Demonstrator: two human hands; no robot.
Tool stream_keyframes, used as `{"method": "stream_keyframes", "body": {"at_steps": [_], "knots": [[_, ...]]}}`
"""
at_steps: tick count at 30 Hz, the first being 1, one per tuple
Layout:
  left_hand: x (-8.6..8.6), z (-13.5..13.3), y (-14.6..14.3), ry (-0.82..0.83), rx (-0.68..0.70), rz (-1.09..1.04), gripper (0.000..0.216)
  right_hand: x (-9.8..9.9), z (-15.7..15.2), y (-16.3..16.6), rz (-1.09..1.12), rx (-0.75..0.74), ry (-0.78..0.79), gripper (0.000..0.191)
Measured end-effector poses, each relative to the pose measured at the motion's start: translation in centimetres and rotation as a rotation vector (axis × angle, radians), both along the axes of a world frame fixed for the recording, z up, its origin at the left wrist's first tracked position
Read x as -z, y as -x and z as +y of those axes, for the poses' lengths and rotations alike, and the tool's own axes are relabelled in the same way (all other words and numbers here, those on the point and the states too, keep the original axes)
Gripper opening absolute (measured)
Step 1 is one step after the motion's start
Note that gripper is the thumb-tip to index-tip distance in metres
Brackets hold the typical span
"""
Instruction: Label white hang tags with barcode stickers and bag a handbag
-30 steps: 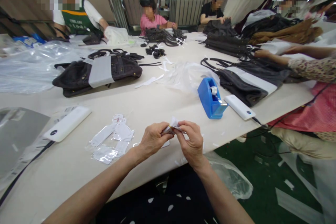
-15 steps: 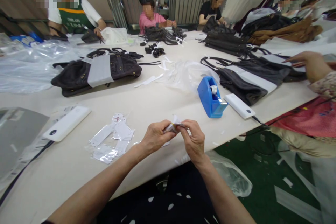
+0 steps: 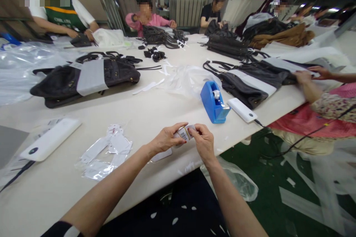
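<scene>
My left hand (image 3: 166, 139) and my right hand (image 3: 204, 143) meet just above the table's near edge, both pinching a small white tag with a barcode (image 3: 184, 133) between their fingertips. The tag lies flat between the two hands with its printed side up. A white strip (image 3: 161, 155) lies on the table under my left wrist. To the left is a pile of clear plastic sleeves with white tags (image 3: 107, 152).
A blue tape dispenser (image 3: 213, 102) and a white power bank (image 3: 242, 110) sit right of centre. Another white power bank (image 3: 50, 139) is at the left. Dark handbags (image 3: 83, 77) (image 3: 250, 81) lie further back. Several other people work around the beige table (image 3: 155, 111).
The folded tag has been turned and flattened so its barcode faces up. The view shifted right. The neighbour's hand at the right has gone down onto the bag.
</scene>
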State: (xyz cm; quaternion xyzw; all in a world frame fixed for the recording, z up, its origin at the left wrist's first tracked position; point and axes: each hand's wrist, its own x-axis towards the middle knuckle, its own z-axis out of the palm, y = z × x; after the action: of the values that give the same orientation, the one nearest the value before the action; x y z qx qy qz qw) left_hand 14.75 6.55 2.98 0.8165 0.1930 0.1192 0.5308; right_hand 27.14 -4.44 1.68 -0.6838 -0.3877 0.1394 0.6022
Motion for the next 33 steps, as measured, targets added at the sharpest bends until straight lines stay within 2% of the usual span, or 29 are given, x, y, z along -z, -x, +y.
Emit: {"method": "stream_keyframes", "body": {"at_steps": [6, 13, 15, 20, 22, 25, 33], "knots": [[1.5, 0.4, -1.3, 0.126, 0.052, 0.019, 0.068, 1.4, -0.1, -1.1, 0.075, 0.027, 0.020, 0.014], [1.8, 0.8, -2.9, 0.135, 0.094, 0.095, 0.065, 3.3, 0.3, -2.1, 0.066, 0.107, 0.074, 0.018], [1.5, 0.7, -3.1, 0.023, 0.080, 0.121, 0.061, 3.5, 0.5, -2.4, 0.064, 0.111, 0.079, 0.019], [0.4, -1.3, -3.9, -0.557, -0.092, 0.286, 0.046, 3.2, 0.9, -2.2, 0.065, 0.094, 0.092, 0.019], [0.4, -2.3, -4.4, -0.708, -0.141, 0.345, 0.040, 3.0, 1.0, -2.0, 0.068, 0.084, 0.097, 0.020], [0.8, -3.2, -4.9, -0.793, -0.149, 0.356, 0.030, 2.7, 0.9, -2.0, 0.069, 0.086, 0.097, 0.021], [1.6, -2.4, -4.6, -0.813, -0.097, 0.359, 0.029, 3.3, 1.4, -2.3, 0.164, 0.132, 0.115, 0.022]]}}
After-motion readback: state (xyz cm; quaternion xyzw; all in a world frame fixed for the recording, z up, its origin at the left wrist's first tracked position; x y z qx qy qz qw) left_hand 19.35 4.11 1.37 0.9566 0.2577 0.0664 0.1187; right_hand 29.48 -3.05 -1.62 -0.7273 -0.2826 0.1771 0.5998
